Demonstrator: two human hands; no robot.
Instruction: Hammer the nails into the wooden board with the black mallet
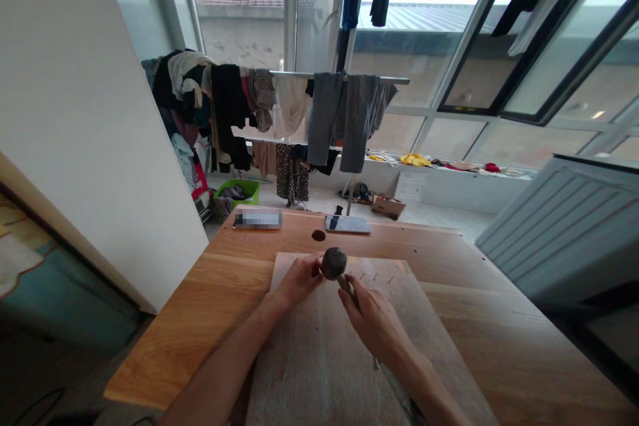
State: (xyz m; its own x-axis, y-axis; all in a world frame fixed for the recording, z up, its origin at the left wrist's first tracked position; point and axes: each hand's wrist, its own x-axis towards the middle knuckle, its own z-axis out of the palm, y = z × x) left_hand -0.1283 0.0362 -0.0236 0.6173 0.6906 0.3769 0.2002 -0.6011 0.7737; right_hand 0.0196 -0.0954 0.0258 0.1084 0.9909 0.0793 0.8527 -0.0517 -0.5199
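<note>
Head view: a pale grey wooden board (324, 346) lies flat on the orange-brown wooden worktop (200, 306), steady for striking. The right hand (372, 319) is wrapped closed around the handle of a dark round-headed mallet (333, 263), its head at twelve o'clock. At nine o'clock of that head, the left hand (299, 277) pinches something too small to identify against the board.

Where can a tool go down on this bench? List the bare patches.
Bare tabletop right of the board, and again left of it toward the wall. Crowded: the board's far end, where left hand and right hand hold the hammer; phone at the far edge.
</note>
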